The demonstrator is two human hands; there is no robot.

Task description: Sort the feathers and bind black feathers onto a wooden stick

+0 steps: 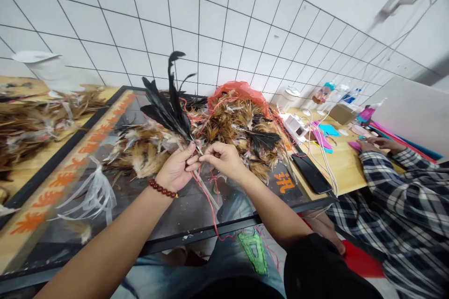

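Observation:
A bunch of long black feathers (171, 112) stands upright, its quills pinched in my left hand (178, 168), which has a red bead bracelet at the wrist. Beside it, my right hand (220, 156) is closed at the base of the same quills, fingertips touching my left fingers; what exactly it pinches is too small to tell. Red string (211, 201) hangs below my hands to the table's front edge, next to a pale flat strip (206, 191). Behind my hands, brown feathers (228, 119) are heaped around a red plastic bag (240, 88).
White ribbon strands (93, 191) lie at left on the glass-topped table (178, 217). More brown feathers (28, 126) lie far left. A black phone (311, 173), cables and a white box (294, 126) are at right, near a person in a checked sleeve (382, 173).

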